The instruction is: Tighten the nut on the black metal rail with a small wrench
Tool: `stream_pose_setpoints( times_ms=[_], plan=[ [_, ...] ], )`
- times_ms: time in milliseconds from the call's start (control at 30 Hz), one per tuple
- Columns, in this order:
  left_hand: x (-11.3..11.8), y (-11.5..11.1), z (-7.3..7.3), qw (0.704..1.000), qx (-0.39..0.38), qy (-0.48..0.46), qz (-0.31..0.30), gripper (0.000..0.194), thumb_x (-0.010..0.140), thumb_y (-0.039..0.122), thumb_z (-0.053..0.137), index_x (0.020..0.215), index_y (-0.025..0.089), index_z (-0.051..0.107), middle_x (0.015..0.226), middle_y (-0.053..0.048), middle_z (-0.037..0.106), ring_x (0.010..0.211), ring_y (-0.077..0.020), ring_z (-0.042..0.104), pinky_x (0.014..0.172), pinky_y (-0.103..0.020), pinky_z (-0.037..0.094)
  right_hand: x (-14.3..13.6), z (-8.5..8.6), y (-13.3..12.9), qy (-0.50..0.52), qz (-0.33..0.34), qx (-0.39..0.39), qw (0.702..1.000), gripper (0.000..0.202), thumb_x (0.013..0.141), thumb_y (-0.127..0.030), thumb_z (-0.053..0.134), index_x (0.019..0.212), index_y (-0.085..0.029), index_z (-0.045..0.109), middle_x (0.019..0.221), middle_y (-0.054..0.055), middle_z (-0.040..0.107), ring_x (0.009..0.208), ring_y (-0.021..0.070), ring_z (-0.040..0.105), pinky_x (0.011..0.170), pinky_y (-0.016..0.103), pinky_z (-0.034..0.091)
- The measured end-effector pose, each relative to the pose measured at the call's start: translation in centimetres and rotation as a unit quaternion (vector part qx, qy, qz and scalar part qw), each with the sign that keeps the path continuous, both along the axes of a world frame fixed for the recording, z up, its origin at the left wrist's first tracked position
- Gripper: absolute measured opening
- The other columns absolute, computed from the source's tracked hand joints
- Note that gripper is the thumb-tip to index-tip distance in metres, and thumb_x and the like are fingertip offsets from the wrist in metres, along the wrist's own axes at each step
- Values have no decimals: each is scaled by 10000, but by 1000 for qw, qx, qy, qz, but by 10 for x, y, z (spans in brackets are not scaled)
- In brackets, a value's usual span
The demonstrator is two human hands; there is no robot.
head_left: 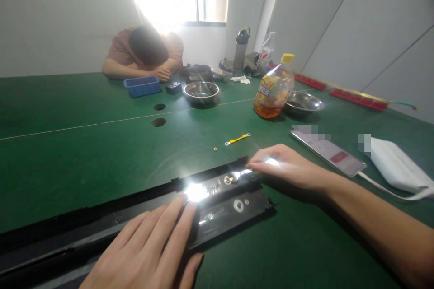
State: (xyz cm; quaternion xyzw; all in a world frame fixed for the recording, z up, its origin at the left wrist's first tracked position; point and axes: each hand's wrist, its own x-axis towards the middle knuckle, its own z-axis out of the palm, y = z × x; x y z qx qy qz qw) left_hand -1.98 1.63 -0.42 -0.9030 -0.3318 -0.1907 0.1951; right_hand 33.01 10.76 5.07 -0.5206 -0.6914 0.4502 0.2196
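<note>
A long black metal rail (217,230) lies slantwise across the green table from the lower left. My left hand (156,244) rests on it with the fingers stretched out. At the rail's right end my right hand (274,165) is pinched round a shiny wrench (243,172), whose far tip touches a small nut (228,180) on the rail. Beyond the rail lie a short yellow cable with ring ends (238,139) and a small brass nut (215,149).
Behind are a steel bowl (201,95), a blue bin (142,86), a drink bottle (274,88) and another bowl (304,102). A phone (327,151) with a white cable lies at right. A person (144,52) leans on the far table edge, head down.
</note>
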Motion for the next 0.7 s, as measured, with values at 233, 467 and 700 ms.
stream_pose_setpoints(
  times_ms=[233, 467, 700],
  plan=[
    [-1, -1, -3, 1000, -1, -2, 5, 730, 893, 449, 712, 1530, 133, 545, 1531, -127, 590, 1259, -289, 581, 1074, -431, 410, -1, -1, -2, 4, -21, 1, 1000, 337, 895, -512, 764, 949, -193, 857, 1015, 82, 838, 947, 265, 737, 892, 364, 529],
    [1, 0, 0, 1000, -2, 0, -1, 738, 892, 474, 711, 1521, 119, 554, 1495, -144, 611, 1235, -283, 585, 1064, -423, 407, -1, 3, -3, 4, -9, -2, 1000, 338, 886, -518, 772, 895, -191, 859, 969, 88, 835, 912, 269, 734, 873, 374, 528],
    [0, 0, -1, 1000, -1, -4, 1, 757, 895, 476, 711, 1540, 122, 532, 1505, -138, 607, 1244, -282, 587, 1066, -422, 412, -1, 0, -2, 6, -18, 6, 1000, 340, 885, -516, 773, 924, -189, 859, 979, 85, 838, 924, 268, 734, 880, 370, 532]
  ],
)
